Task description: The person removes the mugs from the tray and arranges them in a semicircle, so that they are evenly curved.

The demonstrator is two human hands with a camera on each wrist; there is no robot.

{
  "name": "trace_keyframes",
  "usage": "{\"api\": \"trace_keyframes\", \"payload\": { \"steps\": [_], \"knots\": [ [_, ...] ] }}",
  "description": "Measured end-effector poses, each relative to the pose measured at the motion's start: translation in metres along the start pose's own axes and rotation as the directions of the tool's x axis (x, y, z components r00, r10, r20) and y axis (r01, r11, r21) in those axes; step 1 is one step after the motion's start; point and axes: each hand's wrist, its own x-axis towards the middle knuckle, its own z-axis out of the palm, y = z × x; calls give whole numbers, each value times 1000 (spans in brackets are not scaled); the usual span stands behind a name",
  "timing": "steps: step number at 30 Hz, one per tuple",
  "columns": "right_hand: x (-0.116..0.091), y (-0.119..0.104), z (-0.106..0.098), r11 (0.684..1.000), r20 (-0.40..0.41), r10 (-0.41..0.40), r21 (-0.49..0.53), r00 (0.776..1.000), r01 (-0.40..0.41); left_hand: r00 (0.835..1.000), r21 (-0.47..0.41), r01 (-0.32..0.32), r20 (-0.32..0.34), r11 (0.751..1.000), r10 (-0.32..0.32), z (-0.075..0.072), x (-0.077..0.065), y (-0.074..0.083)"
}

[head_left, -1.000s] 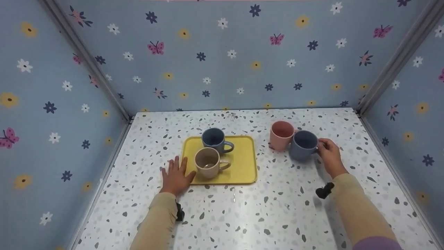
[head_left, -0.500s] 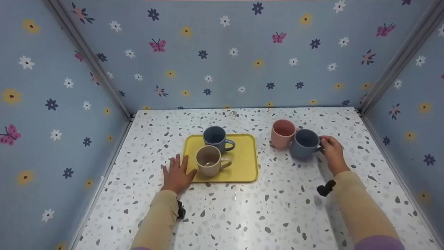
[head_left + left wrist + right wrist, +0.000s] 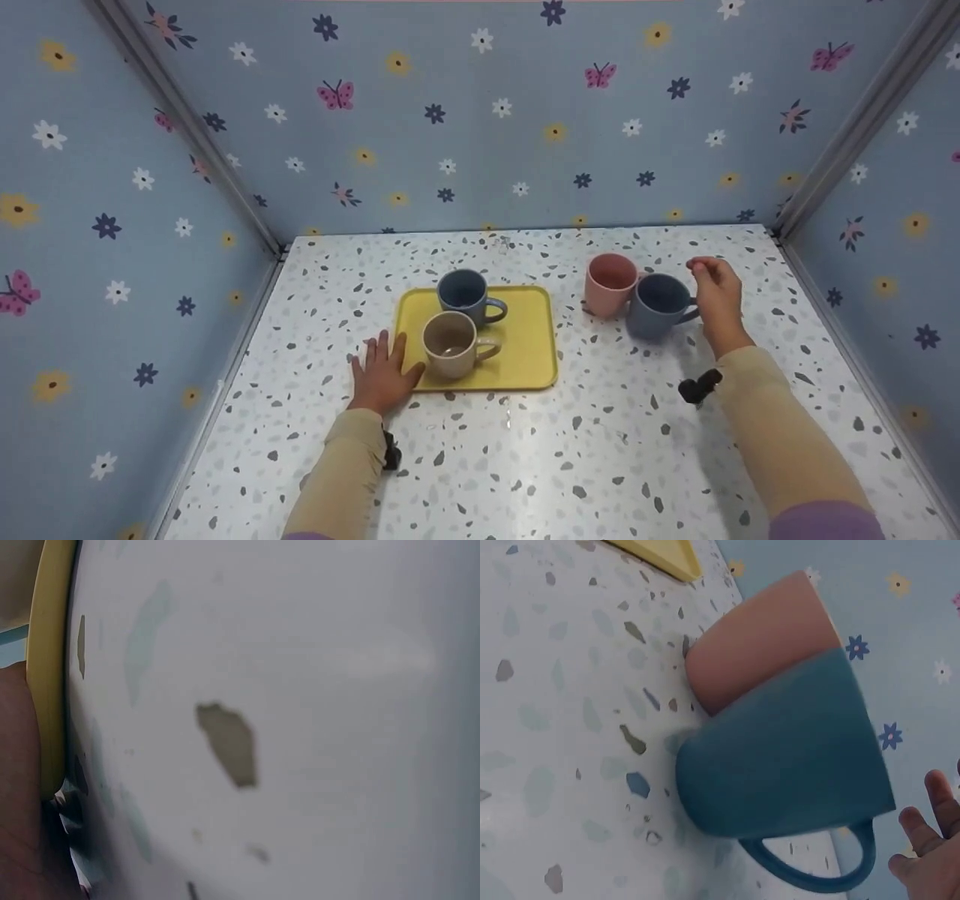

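My left hand (image 3: pixel 382 381) lies with fingers spread at the left edge of a yellow tray (image 3: pixel 529 352), its thumb at the tray's front-left corner. A beige mug (image 3: pixel 448 358) and a blue mug (image 3: pixel 459 294) stand upright on that tray, handles to the right. My right hand (image 3: pixel 723 306) holds nothing; its fingers are loosely bent just above and beside the handle of a blue-grey mug (image 3: pixel 654 319). In the right wrist view the fingertips (image 3: pixel 909 817) are apart from that mug's handle. A pink mug (image 3: pixel 604 298) stands upright close against its left side.
The white speckled table (image 3: pixel 525 465) bears everything. A blue flowered wall (image 3: pixel 480 120) rises behind it, with side panels (image 3: pixel 112 300) at left and right and grey metal posts (image 3: pixel 225 165) in the corners.
My right hand has let go of the blue-grey mug's handle and risen a little away from it. The left hand and the mugs stay in place; the head view shifts slightly.
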Motion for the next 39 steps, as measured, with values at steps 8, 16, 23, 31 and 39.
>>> {"api": "trace_keyframes", "payload": {
  "steps": [8, 16, 23, 31, 39],
  "knots": [
    [-12, -23, 37, 987, 23, -155, 50, 988, 154, 1000, 0, -10, -2, 1000, 10, 4, 3, -3],
    [-32, -38, 80, 953, 71, -268, 162, 961, 254, 999, 6, 13, 32, 1000, -13, 7, 8, -8],
    [-53, -39, 117, 926, 173, -339, 235, 925, 296, 1000, 17, 12, 24, 1000, -12, 4, 3, -3],
    [-80, -26, 156, 929, 288, -329, 273, 899, 252, 1000, 15, 11, 19, 1000, -11, 5, 1, -3],
    [-103, 1, 195, 946, 384, -281, 263, 880, 187, 1000, 9, 7, 20, 1000, -7, 1, 1, -3]
  ]
}}
